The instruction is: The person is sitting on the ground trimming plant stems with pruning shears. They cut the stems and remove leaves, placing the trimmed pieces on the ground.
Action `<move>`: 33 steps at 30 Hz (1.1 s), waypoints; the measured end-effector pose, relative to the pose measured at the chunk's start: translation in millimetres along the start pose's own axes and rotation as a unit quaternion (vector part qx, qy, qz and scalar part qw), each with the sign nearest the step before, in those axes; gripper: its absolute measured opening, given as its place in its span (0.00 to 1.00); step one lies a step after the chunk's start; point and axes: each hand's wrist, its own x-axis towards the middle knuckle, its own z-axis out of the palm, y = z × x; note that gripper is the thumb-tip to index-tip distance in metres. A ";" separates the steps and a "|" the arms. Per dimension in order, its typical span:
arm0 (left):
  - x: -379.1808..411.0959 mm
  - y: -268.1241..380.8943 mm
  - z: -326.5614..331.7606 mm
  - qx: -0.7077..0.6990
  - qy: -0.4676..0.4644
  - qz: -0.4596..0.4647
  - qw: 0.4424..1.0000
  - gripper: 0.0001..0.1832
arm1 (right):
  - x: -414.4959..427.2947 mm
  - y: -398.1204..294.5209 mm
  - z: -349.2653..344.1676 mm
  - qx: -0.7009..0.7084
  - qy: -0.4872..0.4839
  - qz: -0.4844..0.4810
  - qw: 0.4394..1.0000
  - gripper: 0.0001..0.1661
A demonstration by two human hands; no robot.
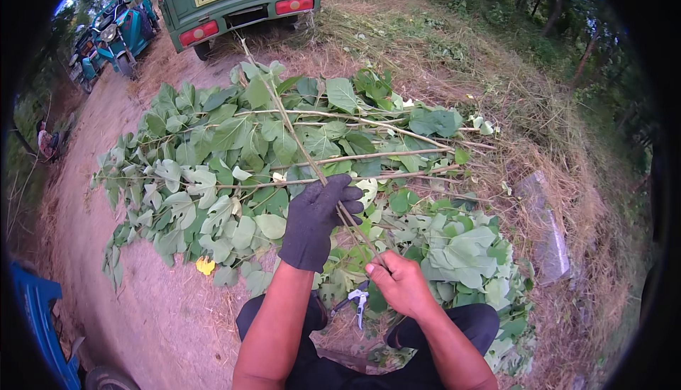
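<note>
My left hand (322, 220), in a dark knit glove, is closed around a long, bare branch (290, 121). Bare and ungloved, my right hand (401, 283) pinches the lower end of the same branch between thumb and fingers. The branch slants up and to the left, over a pile of cut leafy branches (183, 174) lying on the ground. Below my hands, between my feet, lie pruning shears (359, 300) with pale metal parts. Beside my right hand is a heap of broad green leaves (463, 251).
A green truck's tailgate (239, 4) stands beyond the branches. A teal motor tricycle (125, 31) is parked at the far left; part of a blue vehicle (40, 310) shows at lower left. A stone block (545, 236) lies in dry grass at right, near trees.
</note>
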 end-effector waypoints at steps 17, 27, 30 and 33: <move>-5.2 -19.5 17.4 -0.038 -0.032 -0.073 0.996 0.20 | 35.4 -28.5 -16.5 0.243 0.119 0.070 0.960 0.14; -8.8 -40.5 27.9 0.041 -0.083 -0.079 0.993 0.18 | 63.8 -29.8 -34.3 0.366 0.128 0.056 0.920 0.10; -8.8 -49.8 28.0 0.020 -0.087 -0.101 0.991 0.19 | 64.3 -20.9 -33.8 0.401 0.136 0.054 0.904 0.09; -10.5 -51.3 30.7 0.045 -0.111 -0.113 0.986 0.18 | 70.4 -12.7 -34.7 0.427 0.129 0.075 0.892 0.07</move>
